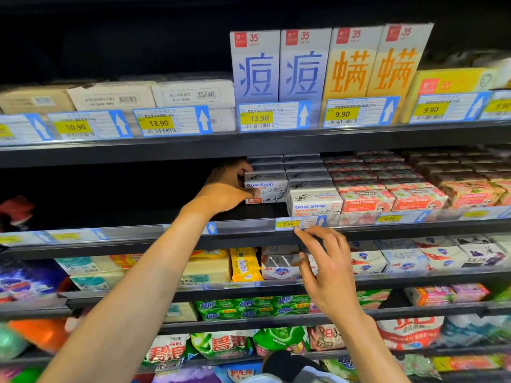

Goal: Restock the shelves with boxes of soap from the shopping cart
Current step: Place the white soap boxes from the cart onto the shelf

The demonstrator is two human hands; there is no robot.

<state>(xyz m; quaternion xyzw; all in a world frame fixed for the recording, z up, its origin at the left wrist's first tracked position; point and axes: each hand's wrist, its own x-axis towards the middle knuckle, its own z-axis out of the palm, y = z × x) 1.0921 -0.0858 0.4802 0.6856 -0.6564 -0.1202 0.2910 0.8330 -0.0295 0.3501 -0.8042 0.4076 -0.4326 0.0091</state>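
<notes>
My left hand reaches into the second shelf and grips the left end of a stack of white Goat Soap boxes. A second column of white Goat Soap boxes stands just to the right of it, nearer the shelf front. My right hand hovers with fingers apart in front of the shelf's front rail, its fingertips at the 8.00 price tag. It holds nothing. The shopping cart is out of view.
Pink Goat Soap boxes fill the shelf to the right. The shelf left of my left hand is dark and bare. Tall boxes stand on the shelf above. Soap bars and detergent bags fill the lower shelves.
</notes>
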